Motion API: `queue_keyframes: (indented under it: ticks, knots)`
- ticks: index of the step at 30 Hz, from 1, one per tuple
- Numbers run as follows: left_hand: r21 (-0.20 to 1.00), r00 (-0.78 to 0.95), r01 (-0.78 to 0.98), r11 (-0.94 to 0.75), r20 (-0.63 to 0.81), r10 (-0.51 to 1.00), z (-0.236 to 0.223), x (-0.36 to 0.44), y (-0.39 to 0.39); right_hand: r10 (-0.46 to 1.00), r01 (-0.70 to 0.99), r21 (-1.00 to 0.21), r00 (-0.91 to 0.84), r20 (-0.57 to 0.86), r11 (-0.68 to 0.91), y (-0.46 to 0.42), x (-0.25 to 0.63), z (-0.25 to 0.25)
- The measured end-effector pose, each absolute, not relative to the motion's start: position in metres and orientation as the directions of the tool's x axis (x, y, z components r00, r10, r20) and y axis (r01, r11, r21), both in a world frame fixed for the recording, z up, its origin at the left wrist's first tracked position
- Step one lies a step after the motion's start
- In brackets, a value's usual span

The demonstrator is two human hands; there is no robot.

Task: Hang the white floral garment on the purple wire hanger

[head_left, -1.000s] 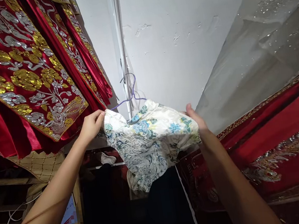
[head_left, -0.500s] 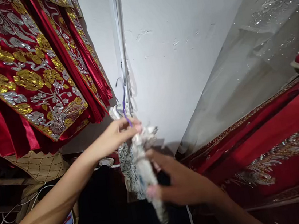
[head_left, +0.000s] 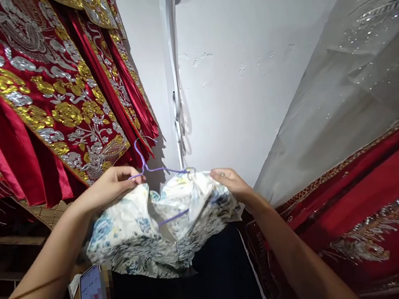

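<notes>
A white garment (head_left: 120,218) with a blue and yellow flower print, its lower part gathered, is spread in front of me; whether it is a blouse or a dress I cannot tell. A thin purple clothes hanger (head_left: 144,168) runs through its neckline, hook upward. My left hand (head_left: 118,179) pinches the hanger's left arm, close to the garment's left shoulder. On the other side my right hand (head_left: 231,182) is closed on the garment's right shoulder. The hanger's lower bar shows inside the neck opening; its right end is hidden by cloth.
Red robes (head_left: 68,103) with gold and silver embroidery hang at the left. Sheer sparkling fabric (head_left: 302,121) and red embroidered cloth (head_left: 384,184) fill the right. A metal rail (head_left: 171,40) runs along the white wall (head_left: 235,32). A phone (head_left: 90,291) lies lower left.
The garment, bunched and sideways before, now faces me spread wide. My hands have moved apart, the right one up to the shoulder. The hanger has turned broadside and shifted left.
</notes>
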State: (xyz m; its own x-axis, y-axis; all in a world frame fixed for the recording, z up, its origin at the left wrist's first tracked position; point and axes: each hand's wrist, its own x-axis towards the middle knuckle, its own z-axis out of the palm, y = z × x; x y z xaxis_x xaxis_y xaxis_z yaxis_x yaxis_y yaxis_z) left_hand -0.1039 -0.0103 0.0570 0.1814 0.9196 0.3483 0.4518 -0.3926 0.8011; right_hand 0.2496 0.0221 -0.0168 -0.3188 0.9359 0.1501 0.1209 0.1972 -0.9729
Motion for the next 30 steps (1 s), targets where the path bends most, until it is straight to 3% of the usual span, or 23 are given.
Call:
queue_keyframes:
  ticks: [3,4,6,8,12,18,23,25,27,30]
  knots:
    - [0.63,0.055,0.588,-0.507,0.595,0.802,0.045,-0.1,0.008,0.958,-0.048,-0.963,-0.098,0.268,0.264,0.045,0.243,-0.006]
    - [0.549,-0.028,0.645,-0.532,0.713,0.701,0.041,-0.096,0.009,0.952,-0.058,-0.951,-0.031,0.304,0.302,0.052,0.242,0.0]
    - [0.443,-0.064,0.709,-0.549,0.816,0.575,0.032,-0.084,0.007,0.927,-0.028,-0.929,0.089,0.364,0.368,0.062,0.244,0.008]
    - [0.424,0.076,0.695,-0.58,0.759,0.646,0.021,-0.07,0.003,0.891,0.017,-0.909,0.188,0.413,0.417,0.066,0.249,0.01]
    - [0.418,0.402,0.691,-0.59,0.456,0.794,-0.006,-0.041,0.001,0.837,0.025,-0.887,0.321,0.443,0.46,0.062,0.261,0.004]
    - [0.452,0.348,0.674,-0.584,0.504,0.791,-0.059,-0.011,-0.004,0.853,-0.108,-0.892,0.364,0.375,0.438,0.055,0.279,-0.006]
    - [0.479,0.345,0.782,-0.4,0.201,0.917,-0.102,0.01,-0.013,0.898,-0.223,-0.906,0.348,0.269,0.358,0.035,0.276,-0.034]
    - [0.493,0.365,0.773,-0.4,0.171,0.915,-0.113,0.016,-0.014,0.906,-0.183,-0.92,0.318,0.279,0.348,0.03,0.274,-0.045]
    - [0.513,0.378,0.754,-0.41,0.172,0.91,-0.12,0.018,-0.016,0.863,-0.068,-0.927,0.396,0.315,0.37,0.026,0.276,-0.055]
    - [0.562,0.389,0.712,-0.42,0.182,0.903,-0.123,0.017,-0.023,0.611,0.22,-0.904,0.676,0.412,0.367,0.014,0.279,-0.079]
